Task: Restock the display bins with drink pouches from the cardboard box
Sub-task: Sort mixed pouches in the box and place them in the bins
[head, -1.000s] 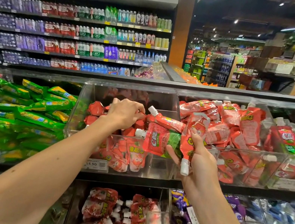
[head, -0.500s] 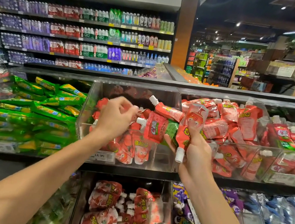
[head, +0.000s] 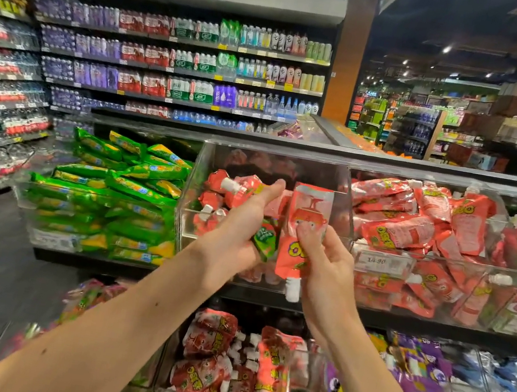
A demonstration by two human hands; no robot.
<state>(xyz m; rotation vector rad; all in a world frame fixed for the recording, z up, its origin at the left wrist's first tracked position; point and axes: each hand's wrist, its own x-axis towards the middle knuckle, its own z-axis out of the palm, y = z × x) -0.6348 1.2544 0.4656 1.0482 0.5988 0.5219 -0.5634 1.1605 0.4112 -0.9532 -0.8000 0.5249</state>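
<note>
My right hand [head: 324, 263] pinches a red drink pouch [head: 305, 225] held upside down, its white cap pointing down, just in front of the middle clear bin [head: 350, 194]. My left hand [head: 238, 226] is beside it, index finger stretched toward the bin, holding a red pouch with a green corner [head: 265, 240] under the palm. The bin holds a low pile of red pouches [head: 215, 195] with white caps. No cardboard box is in view.
A fuller bin of red pouches [head: 416, 230] with a price tag [head: 377, 261] stands to the right, and a bin of green packets [head: 122, 178] to the left. Lower bins hold red pouches [head: 214, 361] and purple packs [head: 416, 389]. Bottle shelves [head: 184, 61] line the back.
My left hand came out of the middle bin and back to the right hand, taking the red-and-green pouch. The right hand keeps only the upside-down pouch. The view shifted left.
</note>
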